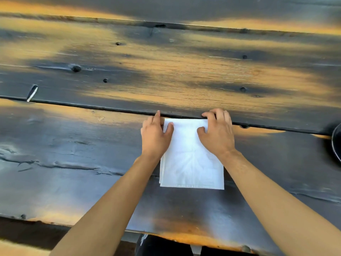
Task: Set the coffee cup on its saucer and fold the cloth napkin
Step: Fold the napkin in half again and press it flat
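A white cloth napkin (191, 163) lies folded into a narrow rectangle on the dark wooden table (92, 145), its layers showing at the left edge. My left hand (156, 133) rests on its far left corner, thumb on the cloth and fingers curled over the edge. My right hand (217, 132) presses the far right corner, fingers bent at the napkin's top edge. At the right border a dark round rim (336, 143), possibly the saucer, is cut off by the frame. No cup is visible.
A gap between planks (92, 107) runs across the table just beyond the napkin. The table's near edge (175, 235) lies close to my body. A small dark-and-white object (32, 93) sits at the far left by the gap.
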The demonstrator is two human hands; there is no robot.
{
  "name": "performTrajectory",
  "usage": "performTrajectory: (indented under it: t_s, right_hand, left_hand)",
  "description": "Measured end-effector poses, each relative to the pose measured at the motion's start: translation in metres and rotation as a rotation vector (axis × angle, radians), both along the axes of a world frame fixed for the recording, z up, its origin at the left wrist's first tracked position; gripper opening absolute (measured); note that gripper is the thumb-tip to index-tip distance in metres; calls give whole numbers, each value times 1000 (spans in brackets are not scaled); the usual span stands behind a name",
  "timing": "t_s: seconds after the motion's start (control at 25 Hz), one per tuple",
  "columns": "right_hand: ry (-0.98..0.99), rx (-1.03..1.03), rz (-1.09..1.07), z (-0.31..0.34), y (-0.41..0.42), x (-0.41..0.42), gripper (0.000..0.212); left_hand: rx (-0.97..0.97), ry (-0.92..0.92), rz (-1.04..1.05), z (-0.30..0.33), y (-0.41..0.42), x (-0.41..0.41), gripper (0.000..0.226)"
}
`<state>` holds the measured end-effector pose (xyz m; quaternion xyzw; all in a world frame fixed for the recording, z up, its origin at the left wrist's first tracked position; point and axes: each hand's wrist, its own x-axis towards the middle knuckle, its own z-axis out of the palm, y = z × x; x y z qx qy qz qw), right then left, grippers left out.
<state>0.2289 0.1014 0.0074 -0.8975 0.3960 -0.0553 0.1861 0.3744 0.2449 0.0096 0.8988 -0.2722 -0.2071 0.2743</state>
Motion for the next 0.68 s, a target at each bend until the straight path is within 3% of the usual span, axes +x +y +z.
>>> performTrajectory:
  t_s: [0.24,0.4,0.56,0.68]
  right_hand:
    - [97,187,133,12,-34,4,28]
    - [62,295,159,15,-45,5,9]
    - [-14,359,191,17,-45,3,6]
    - [11,299,170,16,-45,-1,8]
  left_hand:
    - [-39,227,-79,14,-20,33,10]
    - [39,384,-191,23,-20,50,17]
    - [183,392,-377,34,-27,62,17]
    - [220,357,-400,36,-30,67,16]
